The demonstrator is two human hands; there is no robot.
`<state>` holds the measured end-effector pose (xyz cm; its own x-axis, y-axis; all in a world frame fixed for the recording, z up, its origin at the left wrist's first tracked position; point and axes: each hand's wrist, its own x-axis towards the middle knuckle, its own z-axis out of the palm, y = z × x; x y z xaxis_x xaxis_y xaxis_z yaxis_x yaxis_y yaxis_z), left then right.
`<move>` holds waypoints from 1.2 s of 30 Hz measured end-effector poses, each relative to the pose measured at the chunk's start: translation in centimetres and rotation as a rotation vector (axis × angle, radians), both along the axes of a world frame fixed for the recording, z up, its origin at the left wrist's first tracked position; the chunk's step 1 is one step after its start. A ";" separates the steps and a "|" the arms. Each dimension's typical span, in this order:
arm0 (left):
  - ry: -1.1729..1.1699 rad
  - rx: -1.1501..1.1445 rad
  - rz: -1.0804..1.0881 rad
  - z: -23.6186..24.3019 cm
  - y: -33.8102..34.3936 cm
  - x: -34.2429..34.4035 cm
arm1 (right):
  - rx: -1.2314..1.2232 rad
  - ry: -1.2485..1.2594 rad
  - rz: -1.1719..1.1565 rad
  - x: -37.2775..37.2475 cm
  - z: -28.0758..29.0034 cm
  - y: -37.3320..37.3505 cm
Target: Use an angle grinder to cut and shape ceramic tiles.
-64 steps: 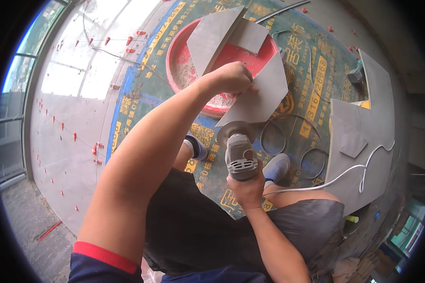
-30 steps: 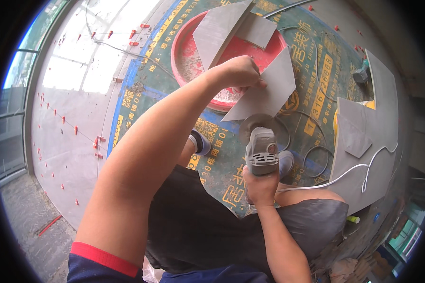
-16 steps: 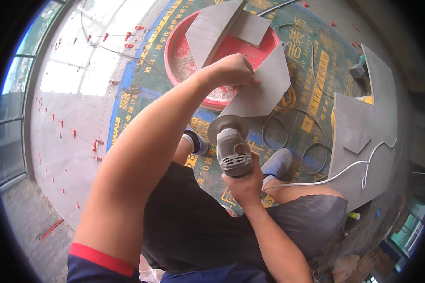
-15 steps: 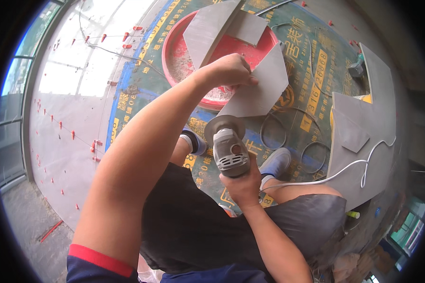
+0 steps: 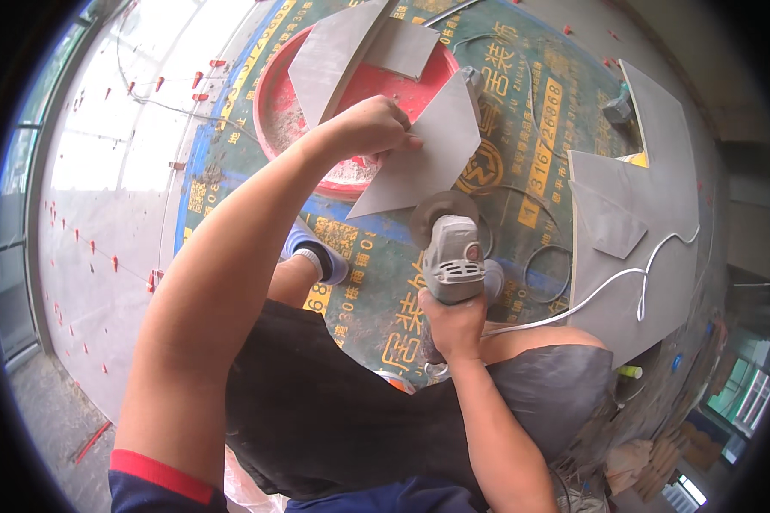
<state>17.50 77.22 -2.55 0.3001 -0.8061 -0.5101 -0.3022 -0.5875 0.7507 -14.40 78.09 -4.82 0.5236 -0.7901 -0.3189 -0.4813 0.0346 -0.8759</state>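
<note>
My left hand (image 5: 376, 128) is closed on a grey cut tile (image 5: 432, 141), its fingers pinching the tile's left edge. The tile rests tilted over the rim of a red round basin (image 5: 269, 111). My right hand (image 5: 453, 323) grips an angle grinder (image 5: 455, 256) by its body, below the vents. The grinder's round disc (image 5: 428, 218) lies close to the tile's lower edge; whether they touch I cannot tell. A second angled grey tile piece (image 5: 329, 56) and a smaller tile piece (image 5: 402, 47) lean across the basin's far side.
A large notched tile (image 5: 659, 205) lies at the right, with a tile offcut (image 5: 607, 218) and a white cable (image 5: 586, 306) on it. Another tool (image 5: 618, 107) sits near the notch. Printed green sheeting (image 5: 522, 205) covers the floor. Red tile clips (image 5: 115, 263) dot the pale tiles at left.
The grinder has moved right, away from the tile's lower tip. The view has shifted, so the basin and tiles appear further left. My left hand keeps its hold on the tile.
</note>
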 end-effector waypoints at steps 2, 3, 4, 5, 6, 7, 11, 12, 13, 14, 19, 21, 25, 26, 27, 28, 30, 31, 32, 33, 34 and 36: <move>0.009 -0.006 0.009 -0.1 -0.2 -0.1 | 0.016 0.000 -0.025 -0.4 -0.2 -0.6; -0.007 -0.003 0.018 0.0 -0.1 -0.4 | 0.011 -0.092 -0.116 -0.7 -0.2 -0.7; -0.023 0.000 0.026 0.1 -0.1 -0.7 | 0.006 -0.184 -0.207 -1.1 -0.2 -0.8; -0.027 -0.004 0.028 0.2 -0.1 -0.7 | 0.002 -0.189 -0.205 -1.8 0.2 -1.3; -0.020 -0.006 0.038 0.3 0.0 -0.6 | 0.058 -0.122 -0.191 -2.0 1.3 -1.8; -0.012 -0.007 0.047 0.4 0.1 -0.4 | 0.115 -0.054 -0.175 -2.1 1.9 -2.0; -0.228 -0.055 -0.172 -0.1 0.7 0.7 | 0.092 -0.029 -0.153 -2.5 2.3 -1.0; -0.295 -0.066 -0.190 -0.2 0.5 0.4 | 0.097 -0.038 -0.151 -2.8 2.1 -0.7; -0.362 -0.075 -0.208 -0.2 0.4 0.2 | 0.073 -0.012 -0.130 -3.2 1.8 -0.3; -0.423 -0.132 -0.207 -0.9 0.6 0.1 | 0.049 0.013 -0.108 -3.3 1.4 0.0; -0.527 -0.167 -0.182 0.5 0.5 -1.8 | -0.013 -0.011 -0.015 -3.1 0.8 0.4; -0.633 -0.132 -0.128 -0.5 1.2 -2.7 | 0.028 0.013 0.059 -2.3 0.7 0.7; -0.708 -0.136 -0.135 -1.1 1.3 -2.9 | -0.109 -0.041 0.157 -1.7 -0.3 0.7; -0.702 -0.134 -0.135 -1.2 1.2 -3.0 | -0.047 -0.048 0.150 -1.5 -0.1 0.6; -0.675 -0.163 -0.132 -1.3 1.1 -2.9 | -0.044 -0.047 0.153 -1.4 -0.3 0.6; -0.648 -0.193 -0.128 -1.4 1.1 -2.9 | -0.037 -0.065 0.169 -1.3 -0.5 0.5; -0.660 -0.204 -0.133 -1.5 1.0 -2.8 | -0.029 -0.083 0.187 -1.1 -0.8 0.3; -0.672 -0.219 -0.141 -1.5 1.0 -2.7 | -0.100 -0.038 0.220 -0.9 -0.9 0.2; -0.670 -0.215 -0.141 -1.6 1.2 -2.7 | -0.168 0.008 0.250 -0.7 -1.1 0.1; -0.657 -0.209 -0.130 -1.6 1.1 -2.8 | -0.171 0.015 0.249 -0.7 -1.3 -0.1; -0.644 -0.204 -0.120 -1.5 1.0 -2.9 | -0.113 -0.008 0.250 -0.6 -1.6 -0.2; -0.639 -0.186 -0.129 -1.3 1.0 -2.7 | -0.058 -0.025 0.250 -0.3 -1.7 -0.3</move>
<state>14.75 78.24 -3.86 0.3919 -0.9129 -0.1139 -0.7793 -0.3952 0.4863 -14.67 77.78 -6.50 0.7117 -0.6519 -0.2618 -0.4472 -0.1330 -0.8845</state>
